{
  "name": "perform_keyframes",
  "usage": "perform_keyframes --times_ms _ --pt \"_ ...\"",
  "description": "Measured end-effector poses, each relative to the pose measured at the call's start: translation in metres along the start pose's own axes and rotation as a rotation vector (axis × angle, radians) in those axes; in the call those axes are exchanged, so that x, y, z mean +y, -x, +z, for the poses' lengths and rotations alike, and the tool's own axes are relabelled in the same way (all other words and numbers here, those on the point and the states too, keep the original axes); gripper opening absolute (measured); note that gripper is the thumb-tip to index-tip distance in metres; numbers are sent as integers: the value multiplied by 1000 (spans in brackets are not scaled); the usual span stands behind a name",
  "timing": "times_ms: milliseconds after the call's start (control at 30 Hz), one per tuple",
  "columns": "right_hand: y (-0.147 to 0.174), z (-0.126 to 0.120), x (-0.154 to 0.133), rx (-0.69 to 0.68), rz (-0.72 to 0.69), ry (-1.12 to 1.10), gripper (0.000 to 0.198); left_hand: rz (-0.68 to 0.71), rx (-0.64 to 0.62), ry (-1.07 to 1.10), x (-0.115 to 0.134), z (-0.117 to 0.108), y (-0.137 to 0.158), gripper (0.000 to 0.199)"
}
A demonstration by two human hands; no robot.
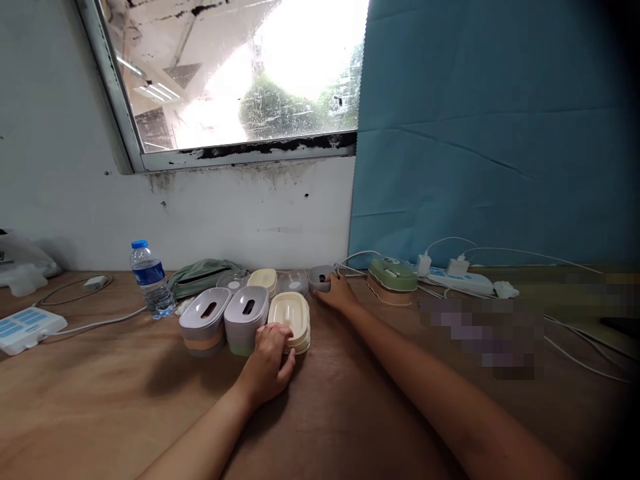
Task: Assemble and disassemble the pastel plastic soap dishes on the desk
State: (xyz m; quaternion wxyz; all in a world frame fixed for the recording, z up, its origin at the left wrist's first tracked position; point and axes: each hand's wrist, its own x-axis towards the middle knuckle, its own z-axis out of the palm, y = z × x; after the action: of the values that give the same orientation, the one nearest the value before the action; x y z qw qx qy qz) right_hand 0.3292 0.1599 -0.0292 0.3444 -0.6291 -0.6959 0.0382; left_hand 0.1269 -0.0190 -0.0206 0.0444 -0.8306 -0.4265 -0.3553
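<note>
On the wooden table, my left hand (273, 360) holds the front left of a stack of cream oval lids (290, 313), fingers bent over the top and thumb against the near side. Farther back, my right hand (339, 293) reaches to a small grey container (319, 275) with a dark slot. Its fingers are closed at the container's right side, and the fingertips are partly hidden. Left of the lids stand two stacks of lilac slotted containers, one with an orange band (205, 320) and one with a green base (247, 317).
Behind sit a smaller cream stack (263, 280), clear lids (293, 283) and a green pouch (205, 275). A water bottle (150, 280) stands left near a power strip (30, 328). To the right are a green-topped box (393, 275), another power strip (475, 283) and white cables.
</note>
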Motion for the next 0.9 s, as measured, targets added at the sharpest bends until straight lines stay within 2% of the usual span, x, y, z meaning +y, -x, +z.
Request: perform_keyframes --times_ms 200,400,600,900 --pt "2 3 1 -15 2 -3 48 2 5 1 0 0 0 21" --pt "2 -8 4 -26 -38 -35 41 6 -2 4 -1 0 0 21" --pt "12 -18 6 -49 -53 -44 42 10 -16 17 -1 1 0 22" --pt "16 -16 1 -45 -32 -42 47 5 -15 10 0 1 1 23"
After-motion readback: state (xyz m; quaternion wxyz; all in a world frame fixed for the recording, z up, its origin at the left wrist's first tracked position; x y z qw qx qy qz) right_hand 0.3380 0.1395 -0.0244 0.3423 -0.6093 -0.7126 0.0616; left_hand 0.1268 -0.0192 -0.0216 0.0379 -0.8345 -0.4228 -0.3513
